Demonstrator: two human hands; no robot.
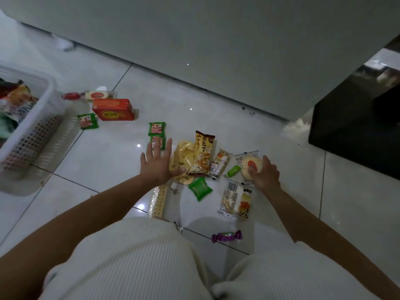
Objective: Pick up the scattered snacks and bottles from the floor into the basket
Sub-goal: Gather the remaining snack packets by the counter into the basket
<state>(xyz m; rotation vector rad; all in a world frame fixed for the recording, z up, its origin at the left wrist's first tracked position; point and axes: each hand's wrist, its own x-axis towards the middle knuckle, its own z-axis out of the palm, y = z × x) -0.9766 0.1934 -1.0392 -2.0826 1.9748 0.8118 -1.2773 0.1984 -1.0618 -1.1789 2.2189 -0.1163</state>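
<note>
Snacks lie scattered on the white tile floor in front of me. My right hand (265, 173) is closed on a round yellow cake in a clear wrapper (249, 162). My left hand (158, 162) is spread open, fingers apart, over the floor beside a yellow bag (183, 159) and a brown bread-cube bag (203, 154), with two green packets (157, 128) just beyond its fingertips. The white perforated basket (41, 124) stands at the far left and holds several snack packs.
An orange-red box (113, 109), a green packet (87, 120) and wrapped sweets (95, 95) lie near the basket. Closer to my knees are a green sachet (200, 188), a clear cracker pack (237, 199), a purple candy (226, 236) and a biscuit stick (160, 201). A dark cabinet (355, 126) stands right.
</note>
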